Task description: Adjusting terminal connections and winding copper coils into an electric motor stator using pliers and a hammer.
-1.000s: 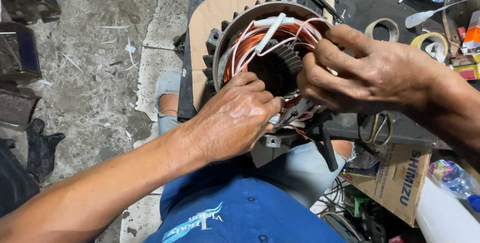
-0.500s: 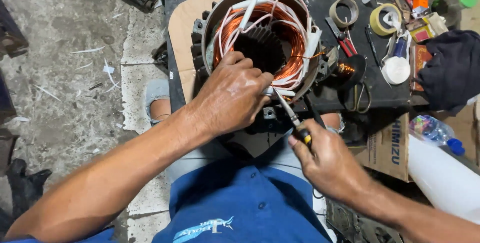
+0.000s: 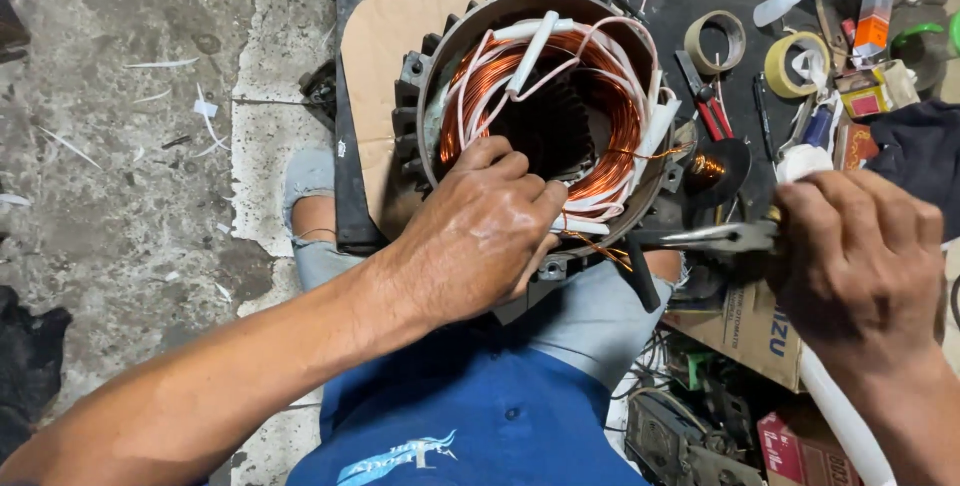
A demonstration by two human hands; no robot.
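centrally in the head view, a round grey motor stator [image 3: 535, 106] ringed with copper windings and white sleeves. left hand [image 3: 480, 236] curls over its lower rim, pinching wires. right hand [image 3: 860, 266], lower right, grips pliers [image 3: 700, 238] pointing toward the stator.

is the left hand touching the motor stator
Touching. The head view shows the left hand resting on the near rim of the motor stator, its fingers curled over the copper windings with no gap.
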